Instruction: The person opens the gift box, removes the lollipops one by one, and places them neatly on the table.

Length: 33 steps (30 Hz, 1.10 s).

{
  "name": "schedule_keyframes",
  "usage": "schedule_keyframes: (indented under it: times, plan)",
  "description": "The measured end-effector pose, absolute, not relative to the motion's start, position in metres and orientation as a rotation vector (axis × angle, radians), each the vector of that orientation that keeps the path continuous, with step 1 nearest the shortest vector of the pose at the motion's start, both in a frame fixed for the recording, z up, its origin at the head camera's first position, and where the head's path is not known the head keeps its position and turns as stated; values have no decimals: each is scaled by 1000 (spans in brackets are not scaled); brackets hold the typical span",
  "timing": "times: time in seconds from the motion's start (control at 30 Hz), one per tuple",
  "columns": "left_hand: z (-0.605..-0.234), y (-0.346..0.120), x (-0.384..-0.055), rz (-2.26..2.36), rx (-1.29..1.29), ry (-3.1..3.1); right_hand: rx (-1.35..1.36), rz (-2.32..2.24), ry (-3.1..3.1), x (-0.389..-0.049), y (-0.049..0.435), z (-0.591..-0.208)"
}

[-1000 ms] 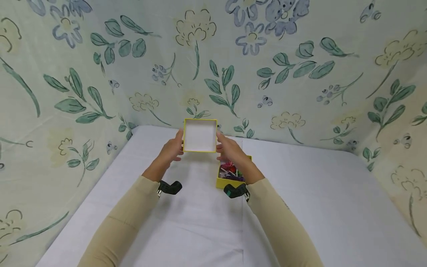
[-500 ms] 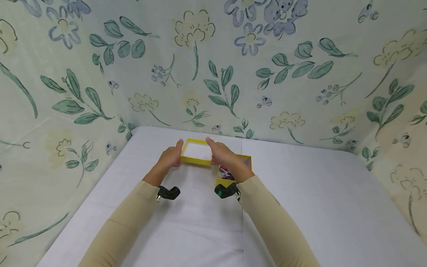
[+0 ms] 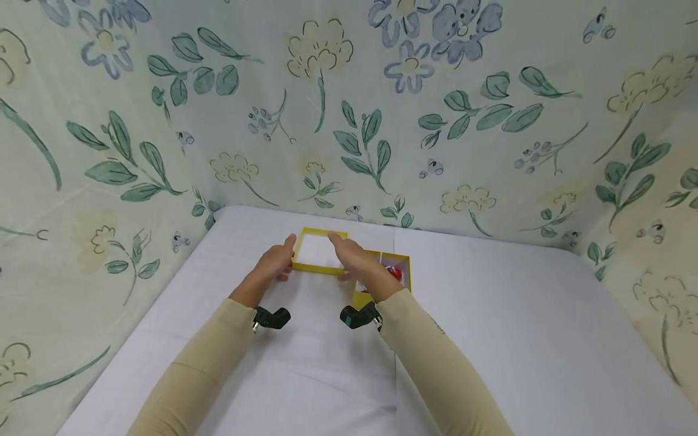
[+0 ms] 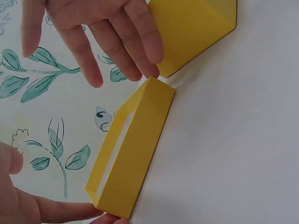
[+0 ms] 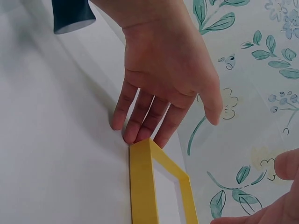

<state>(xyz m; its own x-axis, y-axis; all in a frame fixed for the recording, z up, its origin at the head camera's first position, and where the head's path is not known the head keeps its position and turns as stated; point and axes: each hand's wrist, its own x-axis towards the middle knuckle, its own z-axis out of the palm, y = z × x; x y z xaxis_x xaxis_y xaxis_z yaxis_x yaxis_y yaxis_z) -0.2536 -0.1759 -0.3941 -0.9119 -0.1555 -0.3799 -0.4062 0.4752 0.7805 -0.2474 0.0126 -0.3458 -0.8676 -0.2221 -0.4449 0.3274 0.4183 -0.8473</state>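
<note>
A shallow yellow box lid [image 3: 318,268], white inside, lies open side up on the table. My left hand [image 3: 274,261] is at its left end; in the right wrist view, the straight fingertips [image 5: 149,126] of that hand touch the lid's end wall. My right hand [image 3: 354,259] is over the lid's right end, with its fingers extended and spread in the left wrist view. To the right stands a deeper yellow box [image 3: 362,300] with a divider, partly hidden by my right hand. Wrapped sweets [image 3: 394,274] show inside it.
White cloth [image 3: 491,339] covers the table. A floral curtain [image 3: 463,151] hangs along the back and both sides. Each wrist carries a black camera mount [image 3: 272,318].
The lid has come down from upright in both hands to lying flat on the table, left of the box. My fingers have loosened from it, and the right hand has shifted slightly left.
</note>
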Motion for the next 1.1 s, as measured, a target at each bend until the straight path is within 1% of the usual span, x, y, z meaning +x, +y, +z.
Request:
schedule_keyframes:
  times: [0.2,0.4,0.57,0.73,1.1]
  plan:
    - [-394,-172,-254,1403,-513,2476,138,-1562,2133,-248,18,-342]
    - [-397,-168,-255,1242,-485,2570,176,-1665,2083,-245,29,-343]
    - [-398,-169,-251,1237,-428,2657,155,-1807,2039,-241,45,-339]
    - [-403,-169,-243,1288,-307,2822,105,-1891,2025,-236,67,-335]
    - [-403,-147,-233,1370,-132,3025,42,-2015,2082,-218,119,-338]
